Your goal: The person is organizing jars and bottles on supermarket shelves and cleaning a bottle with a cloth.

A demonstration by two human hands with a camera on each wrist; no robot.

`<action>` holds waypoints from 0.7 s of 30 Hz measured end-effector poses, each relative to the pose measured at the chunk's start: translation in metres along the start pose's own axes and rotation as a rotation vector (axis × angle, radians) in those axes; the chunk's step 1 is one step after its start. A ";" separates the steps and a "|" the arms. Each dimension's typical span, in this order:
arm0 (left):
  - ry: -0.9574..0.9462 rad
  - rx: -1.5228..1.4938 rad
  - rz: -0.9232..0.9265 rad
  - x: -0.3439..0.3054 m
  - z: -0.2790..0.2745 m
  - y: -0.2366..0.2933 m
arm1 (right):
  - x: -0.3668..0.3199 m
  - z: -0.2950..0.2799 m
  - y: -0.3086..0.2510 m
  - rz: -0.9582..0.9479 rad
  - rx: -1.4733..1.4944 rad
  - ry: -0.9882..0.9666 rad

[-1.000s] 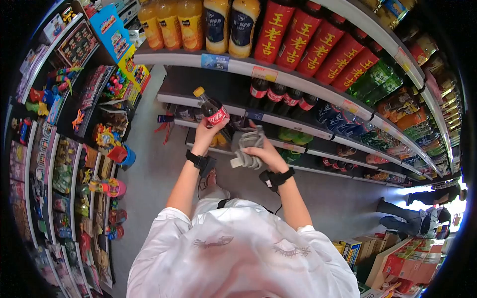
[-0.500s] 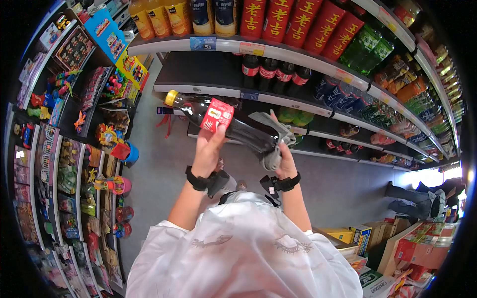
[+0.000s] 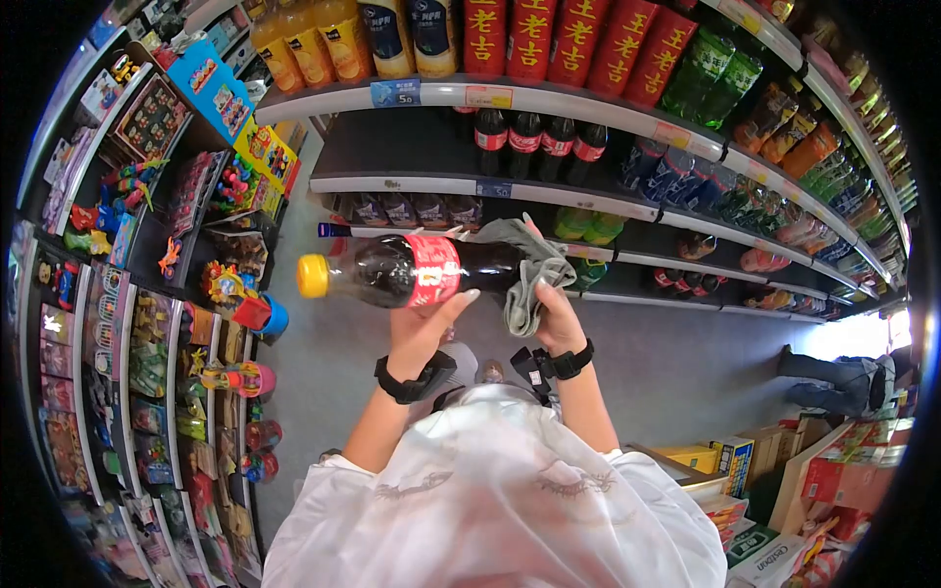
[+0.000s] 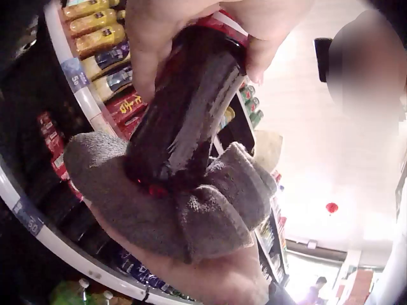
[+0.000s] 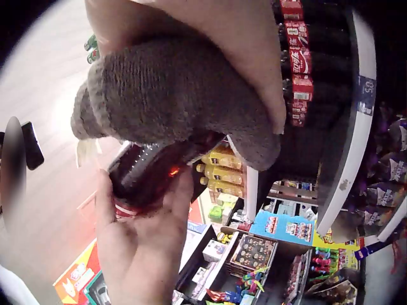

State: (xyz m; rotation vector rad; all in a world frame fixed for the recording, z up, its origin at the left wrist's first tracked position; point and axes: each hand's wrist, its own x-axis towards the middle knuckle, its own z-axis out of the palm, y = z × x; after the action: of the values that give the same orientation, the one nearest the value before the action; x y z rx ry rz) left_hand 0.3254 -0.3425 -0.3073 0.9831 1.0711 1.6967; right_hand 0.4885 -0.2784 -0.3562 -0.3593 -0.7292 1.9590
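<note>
A cola bottle (image 3: 382,269) with a yellow cap and red label lies sideways in the air, its cap pointing left in the head view. My left hand (image 3: 421,333) grips it around the label, thumb on the near side. Over the bottle's base is a crumpled grey cloth (image 3: 537,279), which my right hand (image 3: 561,318) holds wrapped against the bottom. In the left wrist view the cloth (image 4: 127,190) cups the bottle's dark lower end (image 4: 191,108). The right wrist view shows my right fingers (image 5: 229,44) curled over the cloth, hiding the base itself.
Drink shelves curve ahead, with cola bottles (image 3: 524,137) standing on the black shelf (image 3: 392,147) and red packs (image 3: 578,39) above. A toy rack (image 3: 147,323) runs along the left. Boxes (image 3: 730,461) are stacked at lower right, and a person's legs (image 3: 833,377) show beyond.
The bottle has come up closer to the head camera and tipped from upright-leaning to sideways. The cloth, earlier bunched in my right hand apart from it, now covers the bottle's base.
</note>
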 end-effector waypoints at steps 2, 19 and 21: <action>-0.011 0.010 0.164 -0.002 0.011 0.006 | 0.000 -0.001 0.004 0.013 -0.033 0.013; -0.213 0.472 0.432 -0.010 0.014 0.014 | -0.012 0.023 0.006 -0.272 -0.088 0.205; -0.168 0.383 0.289 -0.014 0.017 0.017 | -0.016 0.024 0.003 -0.283 -0.085 0.179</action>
State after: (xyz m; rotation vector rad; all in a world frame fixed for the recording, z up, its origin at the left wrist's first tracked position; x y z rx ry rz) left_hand 0.3411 -0.3560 -0.2879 1.5606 1.2110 1.6264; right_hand 0.4816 -0.3017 -0.3405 -0.4506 -0.7070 1.6115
